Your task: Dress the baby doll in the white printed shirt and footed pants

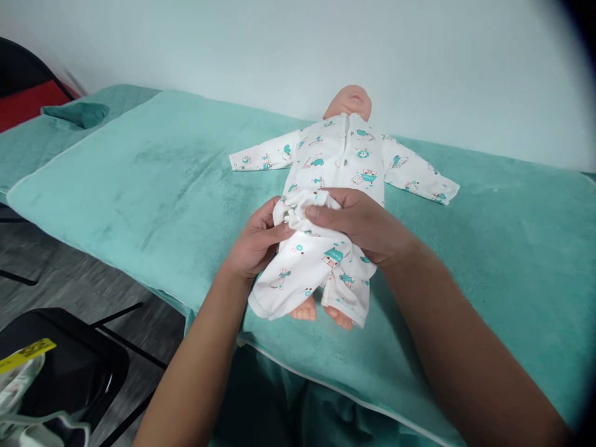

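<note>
A baby doll (348, 102) lies on its back, its head toward the wall. It wears a white printed top (328, 146) with sleeves spread to both sides. White printed baby trousers (302, 273) cover its legs, and the feet stick out of the leg openings. My left hand (256, 239) pinches the bunched waistband at its left side, thumb on top. From the right, my right hand (349, 220) grips the same gathered waistband, with the thumb pressed on the cloth. Something narrow and white, perhaps a tie, shows between the hands. The trousers hide the doll's legs.
Green plush cloth covers the long bed (186, 167), which has a face hole (77, 115) at its far left. A black folding chair (60, 366) with cloth items and a yellow strip stands at lower left. Behind the bed is a pale wall (233, 49).
</note>
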Motion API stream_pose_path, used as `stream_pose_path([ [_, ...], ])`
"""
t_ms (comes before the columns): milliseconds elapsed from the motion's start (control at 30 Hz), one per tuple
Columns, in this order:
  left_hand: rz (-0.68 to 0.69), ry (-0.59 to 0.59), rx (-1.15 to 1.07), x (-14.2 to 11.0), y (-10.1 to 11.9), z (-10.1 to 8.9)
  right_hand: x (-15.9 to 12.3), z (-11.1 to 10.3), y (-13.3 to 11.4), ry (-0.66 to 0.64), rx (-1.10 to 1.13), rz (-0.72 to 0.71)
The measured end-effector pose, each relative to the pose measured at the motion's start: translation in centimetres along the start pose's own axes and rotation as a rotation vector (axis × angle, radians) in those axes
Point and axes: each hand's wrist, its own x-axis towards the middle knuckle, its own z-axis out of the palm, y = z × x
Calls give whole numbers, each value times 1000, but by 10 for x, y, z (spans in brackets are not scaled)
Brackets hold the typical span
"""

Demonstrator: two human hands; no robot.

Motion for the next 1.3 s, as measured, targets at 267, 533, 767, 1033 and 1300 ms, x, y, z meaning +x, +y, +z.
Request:
stream_pose_path([
  [267, 40, 67, 45, -3, -1, -2, -7, -6, -16, -297, -426, 37],
  [533, -48, -88, 99, 1, 3, 0, 2, -9, 5, -17, 195, -2],
  [767, -149, -153, 133, 0, 6, -1, 3, -3, 1, -7, 233, 0],
  [1033, -6, 76, 56, -1, 0, -1, -5, -4, -9, -191, -215, 36],
  [1300, 20, 100, 60, -1, 0, -3, -6, -6, -17, -319, -559, -121],
])
